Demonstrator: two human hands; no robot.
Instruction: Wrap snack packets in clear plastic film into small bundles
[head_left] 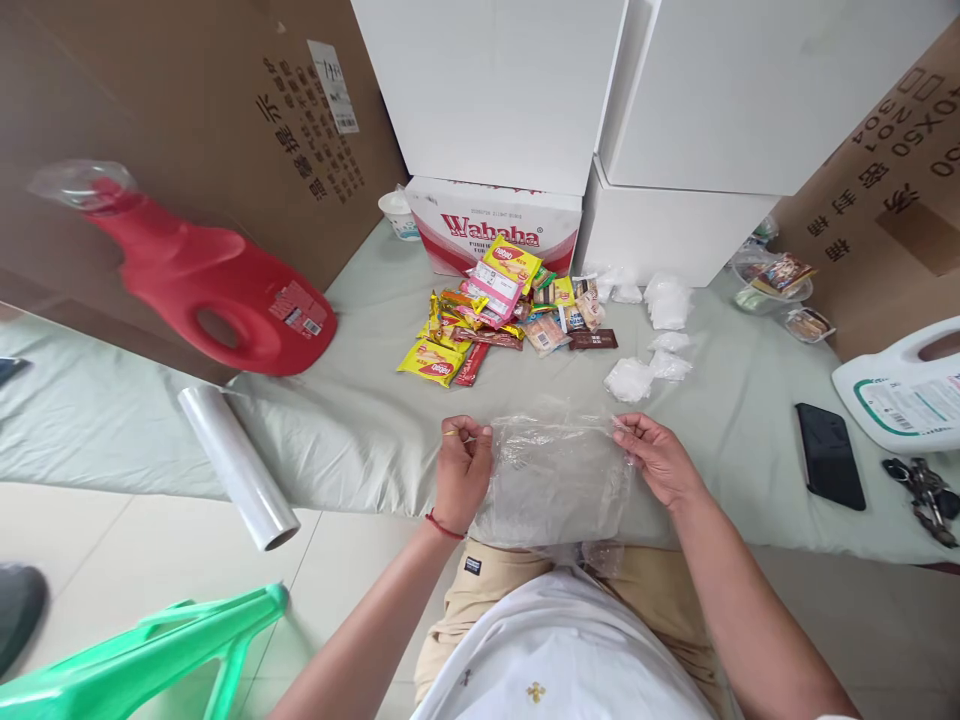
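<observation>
A clear plastic bag (559, 480) is stretched flat between my two hands, over the near edge of the cloth-covered surface and partly above my lap. My left hand (463, 470) pinches its upper left corner. At the upper right corner, my right hand (656, 455) pinches the film between thumb and fingers. Beyond the bag lies a pile of wrapped snacks (495, 305) in yellow, pink, red and brown packets. Several crumpled white plastic bundles (628, 380) sit to the right of the pile.
A Wahaha carton (495, 225) and white boxes (675, 230) stand behind. On the left are a red jug (225, 290), a film roll (240, 465) and a green stool (165, 640). A phone (830, 455), keys (926, 495), a white jug (911, 390) and a snack bowl (772, 280) lie right.
</observation>
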